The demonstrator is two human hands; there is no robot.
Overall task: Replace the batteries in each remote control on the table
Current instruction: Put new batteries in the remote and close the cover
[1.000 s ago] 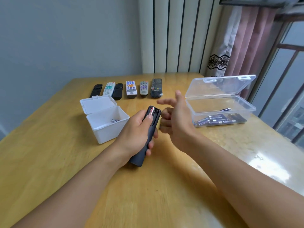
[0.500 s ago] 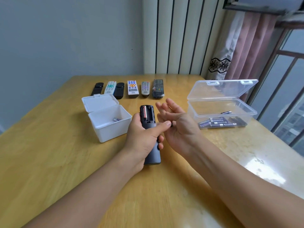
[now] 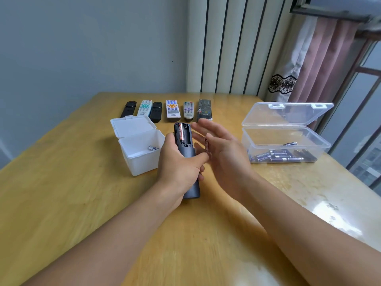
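My left hand (image 3: pixel 179 168) grips a dark grey remote (image 3: pixel 186 150) lying back-up, with its battery compartment uncovered. One red battery (image 3: pixel 181 132) sits in the compartment's left slot, and the right slot looks empty. My right hand (image 3: pixel 226 155) is held flat beside the remote with straight fingers. A second red battery (image 3: pixel 206 145), blurred, lies against its palm. Several more remotes (image 3: pixel 173 109) lie in a row at the far side of the table.
An open white box (image 3: pixel 142 157) left of the remote holds one battery (image 3: pixel 153 148). At the right, an open clear plastic box (image 3: pixel 288 139) holds several dark batteries (image 3: pixel 278 156). The wooden table (image 3: pixel 61 193) meets the wall at the back, with a window to the right.
My left hand turned the remote from tilted to compartment-up. My right hand uncurled into a flat palm, and a red battery now shows against it.
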